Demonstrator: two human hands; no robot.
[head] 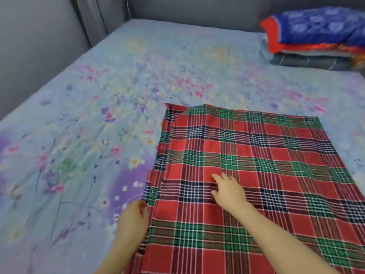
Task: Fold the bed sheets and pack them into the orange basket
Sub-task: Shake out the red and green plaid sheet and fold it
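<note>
Right fingers: the fingers of the right hand are straight and slightly spread, and the palm is pressed flat on the cloth. They hold nothing.
Left fingers: the fingers of the left hand are curled in at the cloth's left edge and pinch it. The fingertips are blurred and partly tucked behind the hand.
Task's thing: the red, green and navy plaid bed sheet, lined with thin white stripes, lies spread flat on the near right part of the bed, under the right hand.
Sheet layers: the plaid bed sheet is folded. Stepped layers show along its left edge, and a red hem peeks out at the far left corner.
Cut off: the plaid bed sheet runs out of view at the bottom and at the lower right. Both forearms leave the frame at the bottom.
Hard to make out: the far right pile is blurred, so its cloths blend together. Something clear and glossy at the pile's left side cannot be identified.
Surface: a pale blue floral bed cover with pink, purple and white flowers lies smooth over the whole bed.
Room: grey padded panels rise behind the bed and along its left side, meeting in the far left corner.
Pile: a stack of folded cloths sits in the far right corner, well apart from the plaid bed sheet. The top one is blue with a red border, then orange-red, pale grey and a dark striped one.
Count: two hands, one plaid bed sheet, one stack with about four layers showing.
</note>
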